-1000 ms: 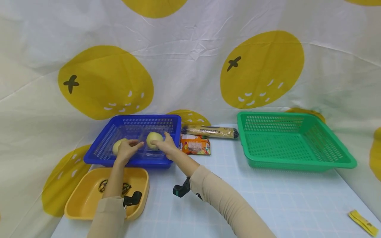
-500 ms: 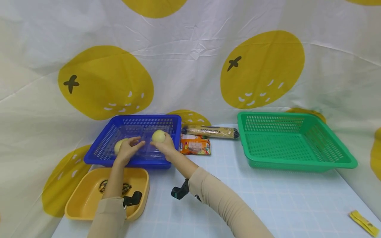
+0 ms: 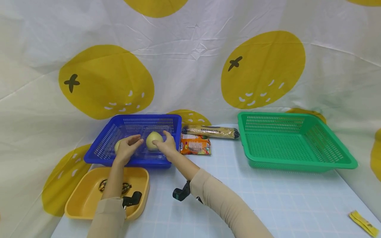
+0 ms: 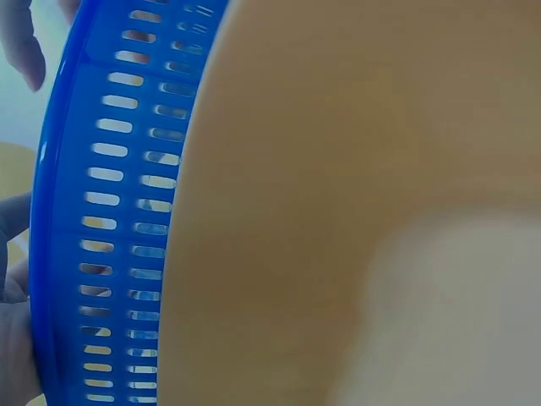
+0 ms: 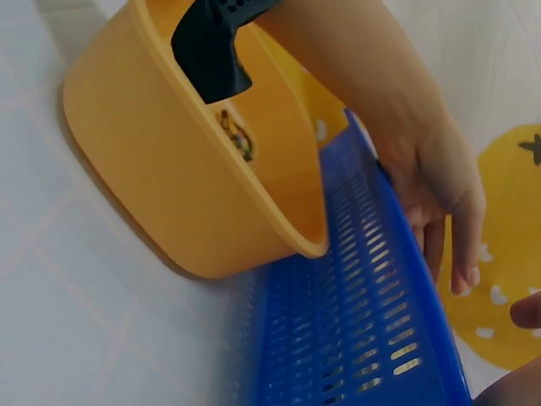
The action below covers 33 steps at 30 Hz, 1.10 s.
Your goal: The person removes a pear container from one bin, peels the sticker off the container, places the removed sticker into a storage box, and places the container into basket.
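A round pale yellow-green fruit is at my right hand, with the thumb across its front and fingers at its right side. It sits over a clear plastic container in the blue basket. A second such fruit lies to the left, partly hidden behind my left hand. The left fingers and thumb extend rightward with nothing between them. In the right wrist view, that left hand hangs over the basket rim with fingers pointing down. The left wrist view catches only parts of a hand beyond the basket wall.
Below the blue basket stands a yellow tub with a dark patterned item inside. Right of the basket lie a spaghetti pack and an orange packet. A green basket is farther right, and a folded yellow strip near the corner.
My right hand first raised its fruit slightly, then lowered it back toward the container. The left hand stays nearly in place beside the other fruit.
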### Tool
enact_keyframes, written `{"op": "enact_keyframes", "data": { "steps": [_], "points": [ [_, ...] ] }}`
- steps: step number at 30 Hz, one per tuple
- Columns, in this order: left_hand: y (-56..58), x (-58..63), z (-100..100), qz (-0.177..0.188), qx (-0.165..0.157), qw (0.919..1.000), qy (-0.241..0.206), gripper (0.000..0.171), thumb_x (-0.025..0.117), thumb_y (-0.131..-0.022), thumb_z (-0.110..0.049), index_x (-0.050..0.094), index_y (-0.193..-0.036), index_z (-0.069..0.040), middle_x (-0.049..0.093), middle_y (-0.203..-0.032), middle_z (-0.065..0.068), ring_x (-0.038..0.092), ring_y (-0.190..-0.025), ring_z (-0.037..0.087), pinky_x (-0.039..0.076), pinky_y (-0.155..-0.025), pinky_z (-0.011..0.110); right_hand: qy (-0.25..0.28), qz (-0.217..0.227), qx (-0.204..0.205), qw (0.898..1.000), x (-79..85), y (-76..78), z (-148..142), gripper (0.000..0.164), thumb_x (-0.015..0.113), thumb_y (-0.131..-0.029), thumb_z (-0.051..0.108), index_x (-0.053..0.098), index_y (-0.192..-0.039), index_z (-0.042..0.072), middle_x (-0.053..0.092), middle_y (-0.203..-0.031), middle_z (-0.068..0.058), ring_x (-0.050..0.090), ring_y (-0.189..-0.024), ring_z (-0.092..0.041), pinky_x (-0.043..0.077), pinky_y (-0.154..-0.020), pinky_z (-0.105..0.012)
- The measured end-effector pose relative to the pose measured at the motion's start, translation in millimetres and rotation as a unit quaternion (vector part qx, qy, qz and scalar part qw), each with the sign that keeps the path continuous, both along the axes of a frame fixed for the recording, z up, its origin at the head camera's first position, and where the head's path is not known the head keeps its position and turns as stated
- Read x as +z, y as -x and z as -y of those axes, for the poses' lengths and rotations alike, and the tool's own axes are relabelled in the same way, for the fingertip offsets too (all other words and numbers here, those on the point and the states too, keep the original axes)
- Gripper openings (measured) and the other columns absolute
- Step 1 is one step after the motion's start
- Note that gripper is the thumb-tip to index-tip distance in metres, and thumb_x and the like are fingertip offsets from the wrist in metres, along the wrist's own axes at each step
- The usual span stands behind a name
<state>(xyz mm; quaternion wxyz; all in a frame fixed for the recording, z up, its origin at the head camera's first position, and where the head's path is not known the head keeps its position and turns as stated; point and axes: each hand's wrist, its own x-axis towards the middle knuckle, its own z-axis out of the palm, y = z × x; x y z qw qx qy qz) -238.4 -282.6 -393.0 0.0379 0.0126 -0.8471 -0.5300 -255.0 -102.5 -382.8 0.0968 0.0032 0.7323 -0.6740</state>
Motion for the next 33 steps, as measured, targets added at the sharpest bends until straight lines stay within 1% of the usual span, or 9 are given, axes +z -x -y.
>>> {"op": "enact_keyframes", "data": {
  "steps": [4, 7, 12, 15, 18, 21, 24, 29, 33],
  "points": [
    [-0.5, -0.9, -1, -0.018, 0.010, 0.9997, -0.014, 0.057, 0.058, -0.094, -0.027, 0.040, -0.138, 0.005, 0.043, -0.138, 0.027, 0.041, -0.127, 0.038, 0.035, -0.105, 0.049, 0.026, -0.024, 0.010, 0.999, -2.1, -0.1, -7, 0.065, 0.068, -0.085, 0.015, 0.038, -0.142, 0.006, 0.039, -0.143, -0.019, 0.038, -0.132, -0.033, 0.038, -0.103, -0.045],
    [-0.4, -1.1, -3, -0.030, 0.031, 0.9988, -0.024, 0.057, 0.059, -0.093, -0.029, 0.043, -0.137, 0.003, 0.047, -0.136, 0.023, 0.045, -0.125, 0.030, 0.040, -0.103, 0.039, 0.055, -0.029, 0.021, 0.998, -2.9, -0.4, -14, 0.063, 0.066, -0.087, 0.015, 0.038, -0.142, 0.006, 0.042, -0.141, -0.020, 0.040, -0.130, -0.033, 0.040, -0.102, -0.041],
    [-3.6, 0.0, -10, -0.071, 0.082, 0.9931, -0.043, 0.048, 0.064, -0.090, -0.028, 0.054, -0.130, -0.002, 0.057, -0.127, 0.018, 0.056, -0.103, 0.003, 0.045, -0.086, 0.013, 0.098, -0.056, 0.043, 0.993, 0.9, -10.0, -36, 0.063, 0.065, -0.087, 0.012, 0.036, -0.143, 0.003, 0.045, -0.138, -0.022, 0.045, -0.127, -0.034, 0.042, -0.100, -0.040],
    [-9.1, 4.1, -17, -0.102, 0.095, 0.9883, -0.063, 0.043, 0.066, -0.089, -0.020, 0.057, -0.126, -0.001, 0.059, -0.123, 0.021, 0.056, -0.092, -0.006, 0.045, -0.081, 0.009, 0.105, -0.070, 0.070, 0.990, 6.0, -19.8, -57, 0.064, 0.064, -0.088, 0.011, 0.033, -0.144, 0.003, 0.043, -0.139, -0.024, 0.045, -0.127, -0.035, 0.040, -0.102, -0.042],
    [-11.1, 6.5, -21, -0.114, 0.069, 0.9875, -0.084, 0.043, 0.064, -0.090, -0.014, 0.054, -0.128, 0.001, 0.056, -0.126, 0.025, 0.055, -0.096, -0.006, 0.044, -0.084, 0.009, 0.090, -0.085, 0.088, 0.988, 9.5, -23.9, -79, 0.065, 0.063, -0.089, 0.013, 0.031, -0.145, 0.004, 0.042, -0.140, -0.023, 0.046, -0.126, -0.034, 0.041, -0.101, -0.041],
    [-6.9, 4.8, -23, -0.124, 0.025, 0.9877, -0.091, 0.045, 0.062, -0.092, -0.017, 0.050, -0.131, 0.001, 0.054, -0.128, 0.025, 0.054, -0.102, -0.004, 0.043, -0.088, 0.011, 0.068, -0.113, 0.090, 0.987, 5.4, -17.6, -98, 0.066, 0.063, -0.089, 0.014, 0.031, -0.145, 0.005, 0.043, -0.139, -0.023, 0.047, -0.125, -0.035, 0.045, -0.097, -0.040],
    [-5.6, 12.2, -32, -0.141, 0.000, 0.9866, -0.083, 0.045, 0.061, -0.093, -0.019, 0.051, -0.131, 0.001, 0.057, -0.125, 0.020, 0.055, -0.103, -0.002, 0.045, -0.089, 0.013, 0.032, -0.150, 0.094, 0.984, 8.6, -15.2, -122, 0.067, 0.064, -0.089, 0.013, 0.030, -0.146, 0.003, 0.043, -0.139, -0.024, 0.045, -0.126, -0.037, 0.045, -0.097, -0.042],
    [-6.3, 28.9, -51, -0.171, -0.027, 0.9832, -0.058, 0.041, 0.060, -0.092, -0.015, 0.053, -0.130, 0.001, 0.059, -0.123, 0.020, 0.057, -0.099, -0.001, 0.045, -0.086, 0.013, -0.062, -0.218, 0.104, 0.968, 12.5, -12.9, -163, 0.070, 0.064, -0.089, 0.016, 0.027, -0.146, 0.001, 0.038, -0.142, -0.025, 0.041, -0.127, -0.041, 0.039, -0.102, -0.048],
    [-7.1, 41.8, -69, -0.186, -0.045, 0.9805, -0.045, 0.039, 0.062, -0.091, -0.012, 0.055, -0.128, 0.000, 0.059, -0.122, 0.020, 0.059, -0.102, 0.010, 0.049, -0.085, 0.021, -0.150, -0.258, 0.088, 0.950, 14.2, -12.9, -192, 0.071, 0.063, -0.090, 0.022, 0.025, -0.147, 0.002, 0.034, -0.146, -0.023, 0.037, -0.131, -0.038, 0.037, -0.104, -0.049]
  ]
}}
